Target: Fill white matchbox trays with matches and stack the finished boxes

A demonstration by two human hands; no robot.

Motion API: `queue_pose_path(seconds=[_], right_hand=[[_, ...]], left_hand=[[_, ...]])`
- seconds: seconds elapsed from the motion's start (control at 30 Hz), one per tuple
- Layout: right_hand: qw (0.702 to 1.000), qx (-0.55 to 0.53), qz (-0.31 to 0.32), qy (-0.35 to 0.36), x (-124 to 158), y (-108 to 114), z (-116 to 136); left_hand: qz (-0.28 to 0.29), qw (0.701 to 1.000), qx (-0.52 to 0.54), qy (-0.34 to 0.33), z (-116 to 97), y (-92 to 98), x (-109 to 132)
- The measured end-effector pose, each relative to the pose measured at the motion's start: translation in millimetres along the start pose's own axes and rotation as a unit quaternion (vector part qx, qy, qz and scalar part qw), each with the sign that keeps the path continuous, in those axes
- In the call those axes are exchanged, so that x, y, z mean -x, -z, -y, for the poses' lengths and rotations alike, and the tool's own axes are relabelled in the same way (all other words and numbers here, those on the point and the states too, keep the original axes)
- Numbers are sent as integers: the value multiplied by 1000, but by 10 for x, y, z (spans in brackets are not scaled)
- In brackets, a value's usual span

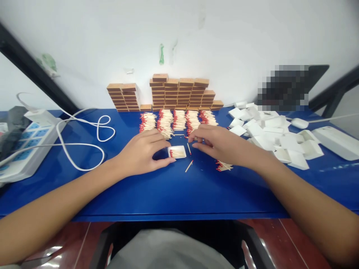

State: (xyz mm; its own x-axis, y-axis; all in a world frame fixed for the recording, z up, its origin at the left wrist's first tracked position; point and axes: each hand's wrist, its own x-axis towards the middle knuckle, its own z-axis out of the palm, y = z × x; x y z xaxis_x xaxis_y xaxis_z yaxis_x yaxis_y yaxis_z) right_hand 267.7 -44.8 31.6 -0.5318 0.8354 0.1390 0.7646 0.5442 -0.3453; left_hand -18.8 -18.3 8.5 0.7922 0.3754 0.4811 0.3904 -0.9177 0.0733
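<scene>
My left hand (150, 151) holds a small white matchbox tray (181, 148) at its left end, thumb in front and fingers behind. Several red-headed matches (177, 153) lie inside the tray. Just right of it, my right hand (209, 140) hovers with curled fingers, thumb and index tips slightly apart. Close by those fingertips is a single match (189, 148); no firm grip on it shows. Another loose match (189, 166) lies on the blue table (157, 194) in front of the tray. A small heap of matches (224, 166) sits beneath my right wrist.
Behind my hands, match piles (179, 119) lie in a row. Stacked brown matchboxes (178, 93) stand along the wall. Empty white trays (276, 130) are heaped at right, near a white box-shaped device (336, 142). A power strip (30, 144) and white cable (81, 145) occupy the left.
</scene>
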Motion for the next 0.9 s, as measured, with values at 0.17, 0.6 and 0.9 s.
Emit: queue_pose_path(seconds=[0.17, 0.6, 0.9], right_hand=[[999, 26, 6, -40, -46, -133, 19], [999, -12, -6, -35, -8, -51, 41], [998, -41, -32, 22, 23, -164, 261]], left_hand=[[0, 1000, -8, 3, -15, 10, 0], [-8, 1000, -9, -10, -20, 17, -1], [-7, 1000, 5, 0, -25, 1, -4]])
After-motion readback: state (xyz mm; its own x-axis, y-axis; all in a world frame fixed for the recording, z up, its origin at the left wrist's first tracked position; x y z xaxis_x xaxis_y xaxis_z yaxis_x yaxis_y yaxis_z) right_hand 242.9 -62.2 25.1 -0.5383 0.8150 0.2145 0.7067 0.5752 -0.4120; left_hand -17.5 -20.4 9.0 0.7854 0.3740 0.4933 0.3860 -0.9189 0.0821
